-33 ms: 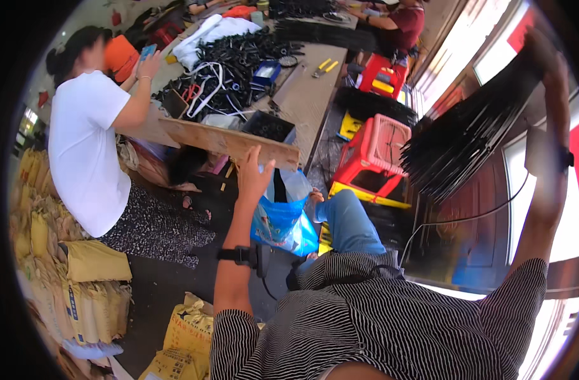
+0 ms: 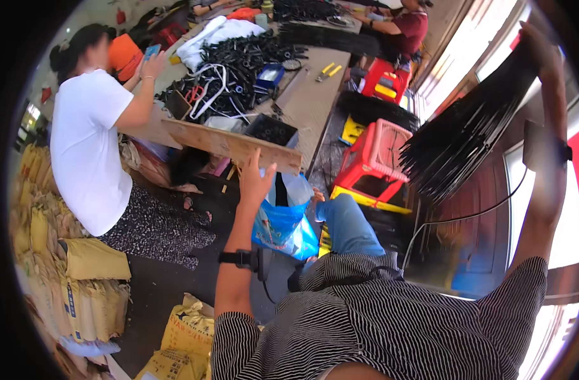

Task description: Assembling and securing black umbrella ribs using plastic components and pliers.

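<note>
My right hand [image 2: 544, 57] is raised at the upper right, near the picture's dark rim, gripping one end of a bundle of long thin black strips [image 2: 470, 123]. The strips fan out downward to the left, their loose ends hanging in the air. Against the lower edge of the wooden board [image 2: 232, 143] at the table's near side rests my left hand [image 2: 256, 185], open, with fingers stretched out and nothing in them. Just right of that hand hangs a blue plastic bag [image 2: 283, 228].
The table [image 2: 324, 79] carries a heap of black parts [image 2: 239, 63], a black bin [image 2: 272, 130] and yellow-handled pliers [image 2: 328, 71]. Red plastic stools [image 2: 373, 158] stand right of it. A person in white [image 2: 90, 145] holds a phone at left; yellow sacks [image 2: 96, 259] are stacked below.
The view has shifted very slightly. Both hands keep practically the same places, and the black bundle stays in my right hand.
</note>
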The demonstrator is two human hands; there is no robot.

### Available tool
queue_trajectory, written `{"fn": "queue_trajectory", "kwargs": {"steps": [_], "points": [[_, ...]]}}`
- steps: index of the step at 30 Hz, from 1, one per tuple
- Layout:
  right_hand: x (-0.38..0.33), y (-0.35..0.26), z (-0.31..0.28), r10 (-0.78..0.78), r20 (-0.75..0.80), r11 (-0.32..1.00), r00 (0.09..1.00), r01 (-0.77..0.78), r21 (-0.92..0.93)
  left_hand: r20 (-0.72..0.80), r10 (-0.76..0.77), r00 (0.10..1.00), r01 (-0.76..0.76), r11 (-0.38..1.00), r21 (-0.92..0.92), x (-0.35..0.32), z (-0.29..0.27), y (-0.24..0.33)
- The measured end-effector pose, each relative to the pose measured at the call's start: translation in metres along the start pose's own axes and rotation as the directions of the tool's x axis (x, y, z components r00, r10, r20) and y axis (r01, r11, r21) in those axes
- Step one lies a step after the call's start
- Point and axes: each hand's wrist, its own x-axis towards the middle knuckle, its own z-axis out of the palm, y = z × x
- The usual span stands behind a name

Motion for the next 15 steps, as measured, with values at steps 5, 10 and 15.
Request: {"fn": "queue_trajectory", "kwargs": {"steps": [5, 10, 15], "points": [[0.014, 0.004, 0.138, -0.17, 0.033, 0.975, 0.985, 0.163, 0.153, -0.049, -0.188, 0.981, 0.185, 0.981, -0.057, 0.001, 0.009, -0.007], [0.112, 0.082, 0.232, -0.219, 0.058, 0.975, 0.974, 0.215, 0.063, -0.075, -0.356, 0.932, 0.353, 0.934, -0.051, 0.023, 0.029, -0.01], [0.173, 0.116, 0.369, -0.219, 0.148, 0.951, 0.965, 0.177, 0.251, -0.224, -0.444, 0.867, 0.441, 0.895, -0.067, 0.037, 0.038, 0.017]]}}
